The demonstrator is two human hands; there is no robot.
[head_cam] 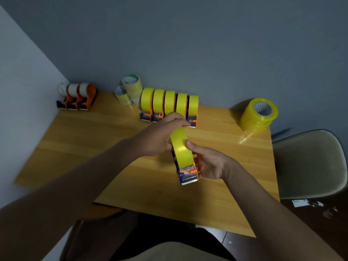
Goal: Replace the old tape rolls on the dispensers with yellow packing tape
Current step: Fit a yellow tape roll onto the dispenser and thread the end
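I had the dispenser (185,166) in hand above the middle of the wooden table (94,138), its serrated blade end pointing back toward me and a yellow tape roll (181,146) seated on it. My right hand (209,162) gripped the dispenser from its right side, fingers curled around the orange frame and the thumb pressed on the roll's face. My left hand (160,134) came over the far side of that roll, fingers curled around its top edge and grasping it.

Just beyond the dispenser, toward the wall, stood a row of five dispensers loaded with yellow rolls (169,102), side by side and touching, blades facing me. My left fingertips overlapped the front of that row in the view, so I could not tell whether they touched it. Left of the row, close against it, sat a small heap of pale, clear-looking tape rolls (130,89). Farther left, in the table's corner by the wall, three orange dispensers with white rolls (79,97) were lined up together. Well to the right of the held dispenser, near the table's far right edge, a stack of fresh yellow tape rolls (258,115) lay in shiny wrap. A beige chair (308,162) stood beside that edge of the table.
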